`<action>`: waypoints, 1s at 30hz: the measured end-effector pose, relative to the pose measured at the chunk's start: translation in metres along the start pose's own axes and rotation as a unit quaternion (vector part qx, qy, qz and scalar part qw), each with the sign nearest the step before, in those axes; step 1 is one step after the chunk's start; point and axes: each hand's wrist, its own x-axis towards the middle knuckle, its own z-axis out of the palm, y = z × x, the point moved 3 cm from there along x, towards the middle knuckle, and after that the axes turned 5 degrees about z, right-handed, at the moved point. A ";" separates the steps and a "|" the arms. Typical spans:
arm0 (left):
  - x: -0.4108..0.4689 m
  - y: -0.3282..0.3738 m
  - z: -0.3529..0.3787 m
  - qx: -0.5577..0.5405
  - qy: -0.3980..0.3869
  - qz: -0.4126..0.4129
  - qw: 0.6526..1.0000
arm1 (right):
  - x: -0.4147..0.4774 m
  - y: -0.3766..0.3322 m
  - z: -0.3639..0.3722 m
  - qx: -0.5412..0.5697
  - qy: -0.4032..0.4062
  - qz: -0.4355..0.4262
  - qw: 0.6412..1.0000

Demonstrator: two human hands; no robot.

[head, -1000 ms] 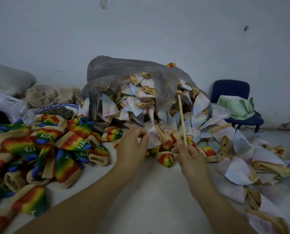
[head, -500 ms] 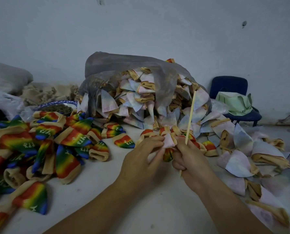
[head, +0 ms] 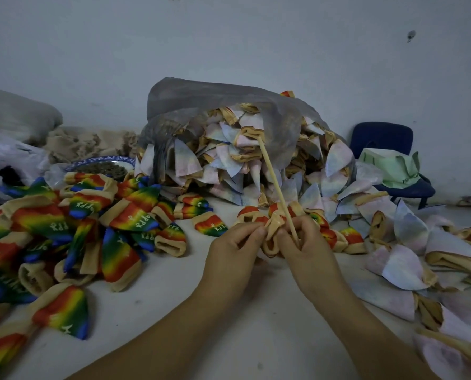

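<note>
The left hand (head: 233,250) pinched the tan cuff of a small sock (head: 274,227) between thumb and fingertips. The right hand (head: 308,248) was curled round the same sock and a thin wooden stick (head: 274,178) slanting up toward the grey bag (head: 201,100). The sock was held just above the white surface (head: 256,311), beside the rainbow socks (head: 64,229).

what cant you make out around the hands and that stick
Head view, the only one:
1. Lower end of the stick: hidden inside the right hand.
2. The folded piece that both hands pinch: the left hand and the right hand cover most of it, so its pattern is unclear.
3. What fills the bowl: too dim and small to tell.
4. The rainbow pieces at far left: cut off by the frame edge.
</note>
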 end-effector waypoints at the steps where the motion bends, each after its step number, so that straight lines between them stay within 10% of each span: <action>1: 0.000 0.000 0.001 -0.036 -0.001 -0.019 0.999 | 0.000 0.000 0.000 -0.007 0.002 -0.005 1.000; 18: 0.001 -0.008 0.000 -0.074 0.015 -0.102 0.992 | 0.002 -0.001 0.000 -0.050 0.051 -0.027 0.997; 30: 0.001 0.000 0.001 -0.341 -0.118 -0.290 0.886 | 0.000 -0.003 0.003 -0.027 0.039 -0.015 0.999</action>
